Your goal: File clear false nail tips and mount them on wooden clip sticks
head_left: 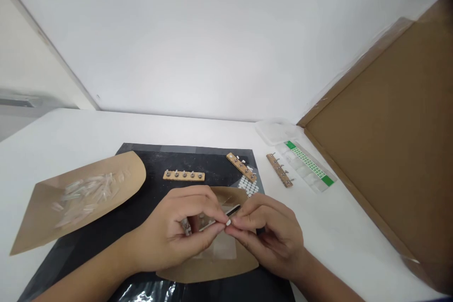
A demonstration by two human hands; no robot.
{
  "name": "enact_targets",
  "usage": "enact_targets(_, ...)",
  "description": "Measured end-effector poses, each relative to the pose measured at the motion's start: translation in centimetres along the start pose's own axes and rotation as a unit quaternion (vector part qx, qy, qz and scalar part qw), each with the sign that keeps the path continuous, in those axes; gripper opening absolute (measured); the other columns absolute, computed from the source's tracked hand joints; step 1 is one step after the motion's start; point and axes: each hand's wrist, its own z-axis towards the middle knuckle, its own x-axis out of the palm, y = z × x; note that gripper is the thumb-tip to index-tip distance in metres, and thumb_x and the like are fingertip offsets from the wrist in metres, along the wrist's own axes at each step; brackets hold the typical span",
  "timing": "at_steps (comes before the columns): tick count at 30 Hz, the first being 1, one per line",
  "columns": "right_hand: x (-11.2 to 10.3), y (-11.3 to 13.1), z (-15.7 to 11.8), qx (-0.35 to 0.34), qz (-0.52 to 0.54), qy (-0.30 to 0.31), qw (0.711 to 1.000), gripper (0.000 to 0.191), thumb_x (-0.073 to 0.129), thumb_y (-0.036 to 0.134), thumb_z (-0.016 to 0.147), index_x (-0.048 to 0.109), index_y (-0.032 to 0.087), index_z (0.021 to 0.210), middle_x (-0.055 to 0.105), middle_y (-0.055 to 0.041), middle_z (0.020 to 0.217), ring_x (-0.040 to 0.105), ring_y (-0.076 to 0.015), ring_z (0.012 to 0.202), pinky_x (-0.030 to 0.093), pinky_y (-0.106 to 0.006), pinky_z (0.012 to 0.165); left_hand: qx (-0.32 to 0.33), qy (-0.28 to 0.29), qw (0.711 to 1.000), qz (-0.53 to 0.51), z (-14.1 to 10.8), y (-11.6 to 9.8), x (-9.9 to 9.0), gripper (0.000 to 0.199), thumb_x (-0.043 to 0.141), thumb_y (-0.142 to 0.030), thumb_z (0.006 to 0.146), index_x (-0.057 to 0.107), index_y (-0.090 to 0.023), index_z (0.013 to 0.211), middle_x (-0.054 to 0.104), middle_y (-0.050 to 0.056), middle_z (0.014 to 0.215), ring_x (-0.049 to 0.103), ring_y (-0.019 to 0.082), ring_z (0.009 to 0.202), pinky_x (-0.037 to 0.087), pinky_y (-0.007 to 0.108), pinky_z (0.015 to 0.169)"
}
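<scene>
Near centre: I'm watching left hand (pixel 168 231) grasping slim, dark-ended strip (pixel 233 210) | right hand (pixel 271 231) pinching small, rounded white piece (pixel 228 222) | both hovering over curved-edged brown sheet (pixel 208 274) | far: studded wooden bar (pixel 184 176) lying on black mat (pixel 150 165)

Brown cardboard (pixel 389 146) stands on the right, beside a white wall (pixel 198 47)
</scene>
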Motion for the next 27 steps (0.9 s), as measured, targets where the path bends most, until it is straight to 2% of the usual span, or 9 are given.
enact_targets(6,0.2,0.0,-0.1,-0.001,-0.019,0.001,1.000,0.018,0.088,0.016,0.090,0.073,0.023,0.094,0.075,-0.0031,0.082,0.072,-0.0160,0.068,0.059,-0.025,0.058,0.007,-0.006,1.000,0.008,0.0,-0.1,0.2,0.021,0.068,-0.005,0.093,0.079,-0.016,0.106,0.073,0.011,0.092,0.073,0.018,0.078,0.058,0.021,0.054)
enact_targets(14,0.3,-0.1,0.0,0.006,-0.016,0.011,1.000,0.017,0.089,0.020,0.090,0.072,0.022,0.093,0.075,-0.0027,0.080,0.071,-0.0153,0.068,0.058,-0.024,0.059,0.030,-0.036,0.997,0.064,0.1,-0.2,0.6,0.017,0.069,-0.004,0.091,0.077,-0.015,0.101,0.070,0.008,0.082,0.070,0.019,0.077,0.063,0.030,0.066)
enact_targets(19,0.6,-0.3,-0.2,0.013,-0.015,0.013,1.000,0.014,0.088,0.024,0.092,0.073,0.022,0.092,0.075,-0.0025,0.081,0.071,-0.0148,0.067,0.058,-0.024,0.059,0.009,-0.065,0.995,0.081,-0.2,-0.2,1.2,0.020,0.070,-0.002,0.087,0.076,-0.018,0.097,0.069,0.006,0.081,0.070,0.018,0.078,0.060,0.024,0.060)
enact_targets(23,0.8,-0.5,-0.5,0.002,-0.042,0.016,0.999,0.011,0.085,0.022,0.094,0.074,0.022,0.095,0.074,-0.0034,0.084,0.070,-0.0150,0.069,0.058,-0.024,0.060,-0.021,-0.065,0.995,0.072,-0.4,0.1,1.2,0.019,0.071,-0.003,0.086,0.077,-0.018,0.096,0.071,0.006,0.084,0.071,0.019,0.080,0.057,0.018,0.052)
enact_targets(27,0.8,-0.5,-0.4,-0.010,-0.066,0.027,0.997,0.010,0.082,0.021,0.096,0.072,0.022,0.096,0.073,-0.0038,0.084,0.069,-0.0155,0.069,0.058,-0.025,0.060,-0.050,-0.068,0.994,0.076,-0.4,0.1,1.2,0.020,0.069,-0.003,0.085,0.078,-0.018,0.095,0.073,0.007,0.087,0.072,0.017,0.076,0.057,0.017,0.050)
